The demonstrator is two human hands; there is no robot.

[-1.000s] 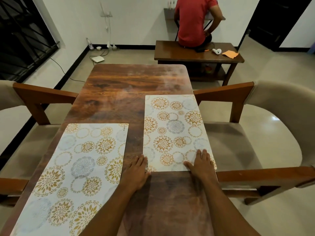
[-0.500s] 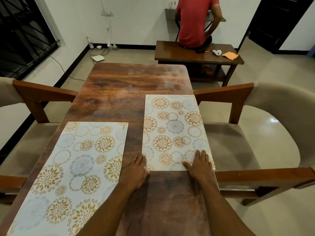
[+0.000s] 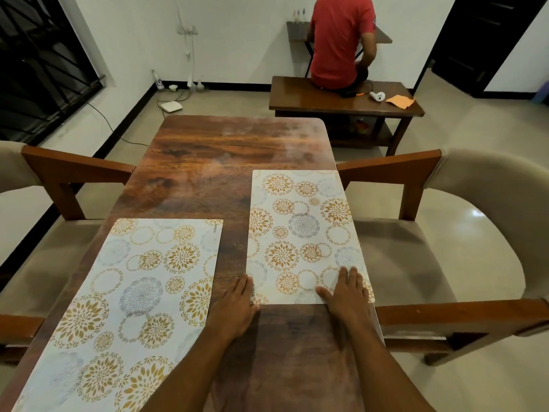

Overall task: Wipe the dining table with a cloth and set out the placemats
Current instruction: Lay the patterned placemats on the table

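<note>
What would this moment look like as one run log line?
step: setting placemats | left hand: flat on near-left corner of right placemat | right hand: flat on its near-right corner | left placemat: laid, untouched

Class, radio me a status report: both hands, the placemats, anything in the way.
Left hand and right hand open, flat on near corners of right placemat. Left placemat laid alongside, untouched. Nothing blocking on the table.
</note>
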